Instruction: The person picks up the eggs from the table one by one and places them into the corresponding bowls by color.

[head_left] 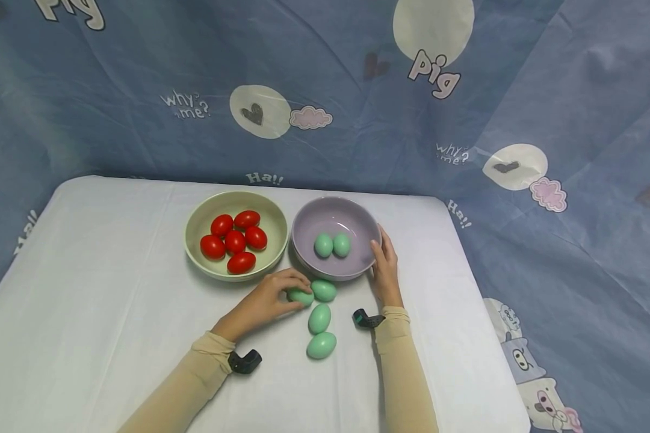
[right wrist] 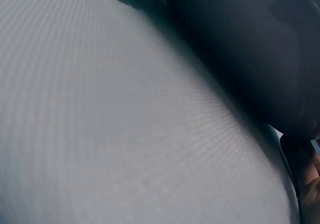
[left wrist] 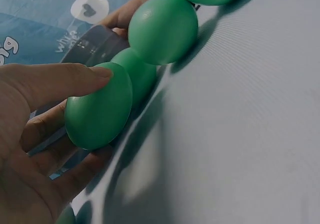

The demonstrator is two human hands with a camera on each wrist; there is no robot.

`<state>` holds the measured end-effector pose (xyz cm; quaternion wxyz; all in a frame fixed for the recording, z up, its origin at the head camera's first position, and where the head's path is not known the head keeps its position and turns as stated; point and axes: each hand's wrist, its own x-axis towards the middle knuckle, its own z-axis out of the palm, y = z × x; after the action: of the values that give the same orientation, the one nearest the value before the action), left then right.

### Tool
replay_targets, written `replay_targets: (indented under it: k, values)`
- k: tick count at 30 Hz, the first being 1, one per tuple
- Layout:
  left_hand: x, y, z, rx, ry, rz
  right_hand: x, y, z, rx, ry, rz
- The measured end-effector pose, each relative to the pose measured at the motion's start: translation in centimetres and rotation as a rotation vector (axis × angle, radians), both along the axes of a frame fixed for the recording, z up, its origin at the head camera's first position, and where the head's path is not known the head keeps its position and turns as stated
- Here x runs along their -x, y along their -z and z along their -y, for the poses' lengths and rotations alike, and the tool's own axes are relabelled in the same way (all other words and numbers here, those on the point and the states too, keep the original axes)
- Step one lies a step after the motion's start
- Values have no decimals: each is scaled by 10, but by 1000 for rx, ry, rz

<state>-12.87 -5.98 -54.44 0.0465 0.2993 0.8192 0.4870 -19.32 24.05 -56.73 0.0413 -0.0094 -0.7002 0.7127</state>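
Note:
My left hand [head_left: 268,302] pinches a green egg [left wrist: 98,107] between thumb and fingers, low over the table in front of the bowls. Right beside it lies another green egg [head_left: 324,290], close to the purple bowl's base. Two more, a middle egg [head_left: 319,319] and a nearer egg [head_left: 322,346], line up toward me. At the right side of the purple bowl [head_left: 365,219], my right hand [head_left: 387,267] grips the wall, thumb at the rim and fingers along the outside. Inside that bowl sit two green eggs [head_left: 333,245]. The right wrist view shows mostly tablecloth and the bowl's outer wall [right wrist: 250,44].
A pale green bowl [head_left: 200,219] holding several red egg-shaped pieces [head_left: 235,242] stands left of the purple one, their rims nearly meeting. White cloth covers the table [head_left: 103,300]. A blue printed curtain [head_left: 346,156] rises behind its far edge.

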Motion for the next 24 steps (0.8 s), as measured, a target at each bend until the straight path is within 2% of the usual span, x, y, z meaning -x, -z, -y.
replay_targets:
  k: [6,14,21,24]
  values:
    - [2,-7,2,-5,4,-25,0,1,0,-15,6,-8]
    - [5,-18,1,-25,11,-65,1,1,0,35,11,2]
    - [9,-28,0,-87,38,-80,0,1,0,34,8,5]
    - [11,-34,-1,-107,55,-61,0,2,0,21,7,1]
